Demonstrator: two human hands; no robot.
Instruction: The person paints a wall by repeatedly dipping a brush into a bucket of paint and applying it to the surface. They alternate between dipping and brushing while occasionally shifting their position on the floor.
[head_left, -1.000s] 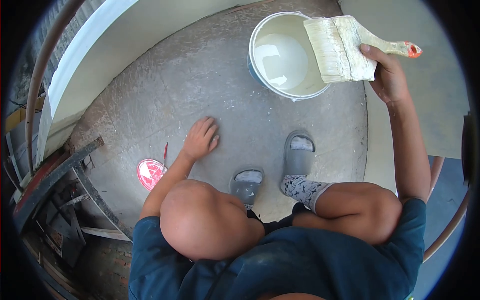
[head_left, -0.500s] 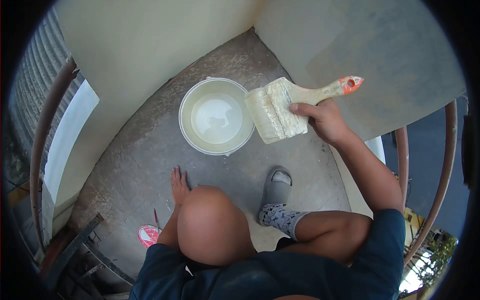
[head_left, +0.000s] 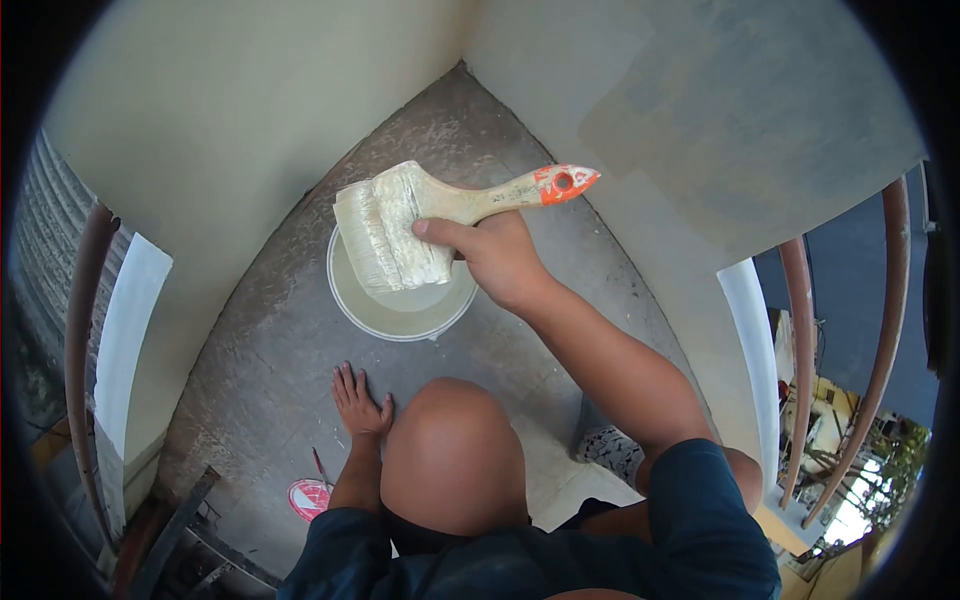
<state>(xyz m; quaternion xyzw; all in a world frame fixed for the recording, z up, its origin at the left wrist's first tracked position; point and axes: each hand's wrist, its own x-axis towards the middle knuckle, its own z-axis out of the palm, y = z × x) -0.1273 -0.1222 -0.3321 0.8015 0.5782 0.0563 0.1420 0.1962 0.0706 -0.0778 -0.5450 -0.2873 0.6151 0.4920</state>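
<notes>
My right hand (head_left: pixel 500 258) grips a wide paintbrush (head_left: pixel 425 205) by the base of its handle, thumb on the paint-crusted band. The bristles are coated off-white and point left. From this view the brush overlaps the white bucket (head_left: pixel 405 328), hiding much of its opening; pale liquid shows inside. My left hand (head_left: pixel 360 402) lies flat on the grey concrete floor (head_left: pixel 270 340) beside my knee, palm down with fingers spread, holding nothing.
A red and white round lid (head_left: pixel 310 498) lies at lower left with a thin red-handled tool (head_left: pixel 320 465) by it. Walls meet in a corner ahead. Metal railings (head_left: pixel 88 330) flank both sides. A dark metal frame (head_left: pixel 185 515) stands at lower left.
My right hand has carried the paintbrush left, from beside the bucket to over it. The left hand stays on the floor, its fingers now more spread and more fully in view.
</notes>
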